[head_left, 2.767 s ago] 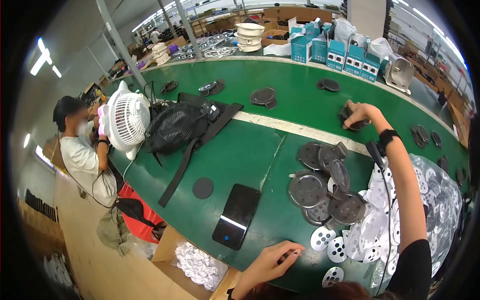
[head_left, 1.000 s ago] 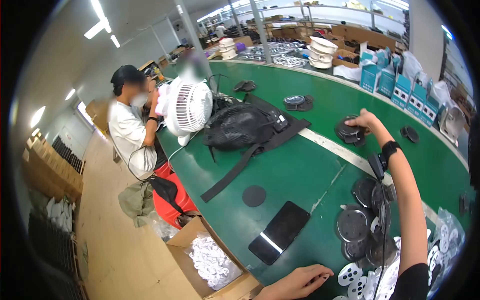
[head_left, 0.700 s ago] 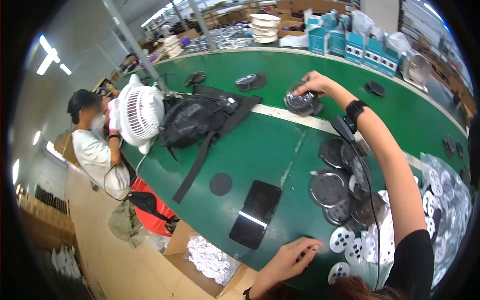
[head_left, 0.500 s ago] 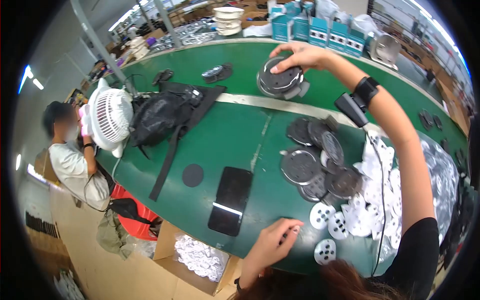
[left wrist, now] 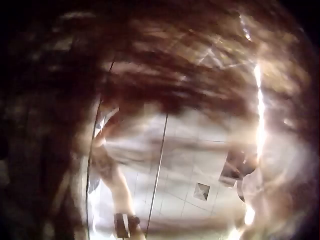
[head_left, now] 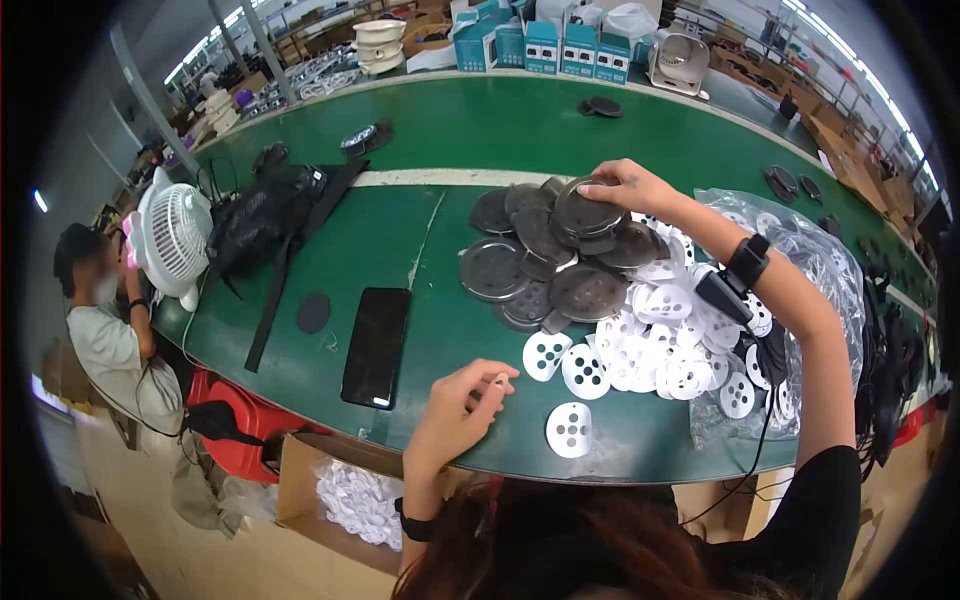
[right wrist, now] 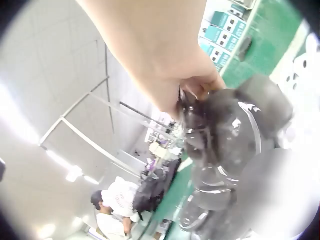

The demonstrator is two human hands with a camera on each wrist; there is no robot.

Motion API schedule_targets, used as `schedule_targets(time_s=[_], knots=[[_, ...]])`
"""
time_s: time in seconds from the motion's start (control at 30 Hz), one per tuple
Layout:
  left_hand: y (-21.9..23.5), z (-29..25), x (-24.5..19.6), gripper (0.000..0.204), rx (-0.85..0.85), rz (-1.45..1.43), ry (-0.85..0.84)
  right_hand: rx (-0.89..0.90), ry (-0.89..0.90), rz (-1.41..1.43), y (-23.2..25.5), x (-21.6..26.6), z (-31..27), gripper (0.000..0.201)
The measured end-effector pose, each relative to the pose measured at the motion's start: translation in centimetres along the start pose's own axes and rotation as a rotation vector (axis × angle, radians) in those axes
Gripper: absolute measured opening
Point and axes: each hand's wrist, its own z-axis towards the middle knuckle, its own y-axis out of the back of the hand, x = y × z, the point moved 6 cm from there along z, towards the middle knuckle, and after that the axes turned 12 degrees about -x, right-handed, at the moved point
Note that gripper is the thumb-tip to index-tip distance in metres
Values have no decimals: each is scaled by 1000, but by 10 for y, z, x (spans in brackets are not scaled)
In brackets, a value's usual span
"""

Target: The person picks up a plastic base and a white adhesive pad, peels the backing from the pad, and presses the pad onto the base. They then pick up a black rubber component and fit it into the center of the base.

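In the head view, my right hand point(head_left: 630, 190) grips a dark round plastic part point(head_left: 585, 208) by its edge, over a heap of similar dark parts point(head_left: 492, 268). The right wrist view shows the same hand point(right wrist: 185, 65) with fingers curled behind a dark part, the glossy heap point(right wrist: 235, 130) close by. My left hand point(head_left: 455, 412) rests near the table's front edge with loosely bent fingers, left of several white discs with holes point(head_left: 569, 430); no part is visible in it. The left wrist view is mostly blurred hair and does not show that hand's fingers.
A black phone point(head_left: 376, 347) and a dark disc point(head_left: 313, 313) lie on the green table point(head_left: 420, 390). White discs spill from a clear bag point(head_left: 835, 290) at right. A black bag point(head_left: 262, 215) and white fan point(head_left: 178, 240) stand left, near a seated person point(head_left: 105, 320).
My right hand has carried the dark part from the far side of the table back to the heap. My left hand stays near the front edge, and the head view has turned right.
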Motion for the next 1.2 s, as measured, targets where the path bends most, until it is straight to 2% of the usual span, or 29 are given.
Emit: schedule_targets(time_s=[0.03, 0.1, 0.17, 0.23, 0.3, 0.37, 0.43, 0.5, 0.57, 0.67, 0.73, 0.77, 0.8, 0.83, 0.87, 0.93, 0.97, 1.03, 1.1, 1.13, 1.2], knots=[[1, 2, -7, 15, 1, 9, -11, 11, 7, 49, 3, 2, -4, 38], [6, 9, -33, 14, -26, 197, -199, -16, -61, 218, 17, 7, -7, 34], [5, 21, -54, 15, -52, 191, -270, 21, -35, 358, 36, 19, -9, 27], [-2, 37, -65, 14, -45, 73, -164, 15, -85, 451, 60, 39, -23, 24], [-17, 55, -74, 17, -10, -1, -170, -26, -77, 478, 84, 50, -36, 19], [-39, 72, -83, 34, 44, -102, -150, -23, -108, 641, 101, 59, -58, 17], [-64, 82, -96, 40, 50, -308, -181, -19, -120, 671, 112, 67, -84, 19], [-98, 88, -110, 43, 144, -543, -41, -96, -125, 734, 122, 84, -131, 21], [-110, 91, -104, 41, 125, -610, -15, -81, -174, 751, 130, 77, -155, 25], [-117, 80, -98, 38, 183, -522, -46, -110, -267, 770, 129, 57, -182, 30], [-110, 61, -98, 50, 268, -280, -158, -126, -311, 783, 131, 47, -200, 29], [-99, 50, -98, 50, 264, -279, -153, -194, -328, 742, 140, 41, -210, 28], [-88, 32, -103, 61, 291, 140, -400, -260, -342, 700, 148, 36, -220, 26], [-83, 16, -103, 72, 308, 568, -636, -251, -338, 706, 150, 34, -232, 26], [-76, 6, -95, 72, 302, 578, -628, -161, -362, 666, 147, 32, -246, 25], [-72, -7, -68, 90, 438, 715, -610, -16, -414, 645, 125, 29, -265, 22], [-80, -11, -61, 86, 466, 789, -700, 44, -445, 658, 111, 26, -272, 20], [-99, -12, -47, 87, 539, 780, -868, 65, -378, 555, 109, 22, -271, 19], [-120, 8, -40, 88, 496, 704, -901, -114, -435, 561, 125, 18, -265, 18], [-130, 16, -43, 90, 461, 626, -934, -207, -385, 532, 134, 18, -262, 19], [-151, 24, -48, 91, 466, 555, -951, -287, -381, 568, 147, 14, -264, 19]])
